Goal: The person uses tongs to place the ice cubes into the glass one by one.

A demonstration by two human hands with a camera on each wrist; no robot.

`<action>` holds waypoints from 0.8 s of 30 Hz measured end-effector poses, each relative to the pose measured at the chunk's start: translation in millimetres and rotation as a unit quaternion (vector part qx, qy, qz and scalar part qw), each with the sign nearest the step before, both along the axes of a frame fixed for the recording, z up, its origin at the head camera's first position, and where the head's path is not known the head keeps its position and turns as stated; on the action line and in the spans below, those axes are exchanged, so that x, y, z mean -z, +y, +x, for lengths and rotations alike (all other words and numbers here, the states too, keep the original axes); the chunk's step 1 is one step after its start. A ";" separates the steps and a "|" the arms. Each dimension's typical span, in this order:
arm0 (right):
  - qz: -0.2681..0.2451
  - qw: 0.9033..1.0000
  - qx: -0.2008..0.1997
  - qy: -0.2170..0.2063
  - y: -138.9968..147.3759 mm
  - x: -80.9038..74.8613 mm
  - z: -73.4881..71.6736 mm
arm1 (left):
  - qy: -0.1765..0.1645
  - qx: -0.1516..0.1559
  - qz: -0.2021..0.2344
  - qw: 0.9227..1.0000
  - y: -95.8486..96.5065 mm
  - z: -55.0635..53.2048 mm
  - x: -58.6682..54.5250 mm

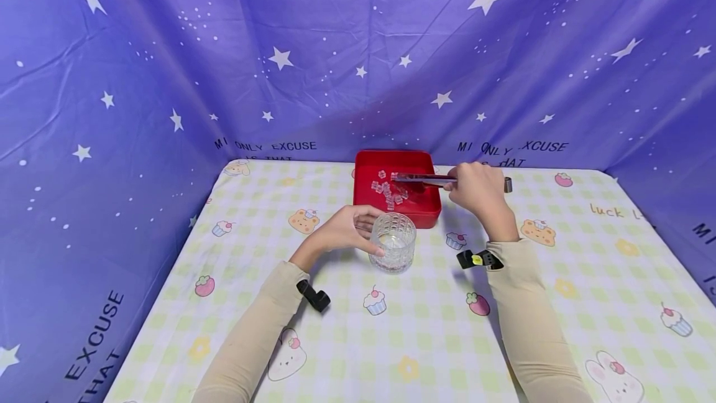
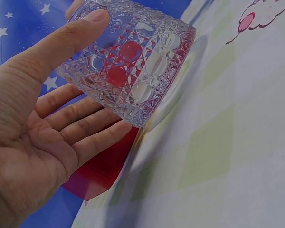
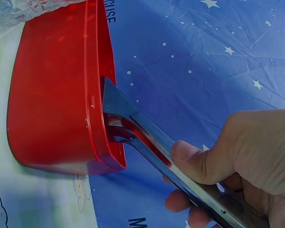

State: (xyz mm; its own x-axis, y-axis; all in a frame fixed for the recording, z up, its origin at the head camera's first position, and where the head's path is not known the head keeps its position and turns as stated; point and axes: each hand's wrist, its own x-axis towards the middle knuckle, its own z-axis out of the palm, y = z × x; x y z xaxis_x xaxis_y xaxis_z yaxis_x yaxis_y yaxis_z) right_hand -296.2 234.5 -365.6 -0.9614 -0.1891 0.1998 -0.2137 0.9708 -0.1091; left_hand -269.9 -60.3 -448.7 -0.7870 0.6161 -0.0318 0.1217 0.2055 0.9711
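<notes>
A clear cut-glass tumbler (image 1: 393, 242) stands upright on the table, its patterned wall close up in the left wrist view. My left hand (image 1: 348, 229) holds it from the left, thumb (image 2: 80, 35) on the near side and fingers reaching behind. Metal tongs (image 1: 427, 180) are gripped in my right hand (image 1: 480, 188), thumb laid along one arm in the right wrist view. Their tips reach into a red box (image 1: 433, 204) among several small clear cubes (image 1: 386, 190). In the right wrist view the box wall hides the tips.
The table has a checked cloth (image 1: 408, 328) printed with cupcakes, strawberries and animals. A purple star-patterned curtain (image 1: 358, 98) rises right behind the red box and along both sides. A black strap with a camera sits on each wrist.
</notes>
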 end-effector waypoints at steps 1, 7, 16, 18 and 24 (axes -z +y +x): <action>0.001 1.000 0.000 -0.001 0.0 0.3 -0.1 | 0.000 0.001 0.000 1.000 0.0 0.0 0.0; 0.007 1.000 0.003 -0.008 -0.1 1.0 -1.0 | -0.001 0.002 0.004 1.000 -0.6 0.4 -1.2; 0.006 1.000 0.008 -0.015 -0.1 1.2 -1.2 | -0.002 -0.001 0.005 1.000 -0.7 0.2 -0.8; 0.006 1.000 0.007 -0.016 0.0 1.4 -1.2 | -0.001 -0.002 0.005 1.000 -0.4 -0.1 -0.4; 0.008 1.000 0.006 -0.019 0.2 0.9 -0.9 | 0.003 -0.002 0.003 1.000 -0.2 -0.1 -0.3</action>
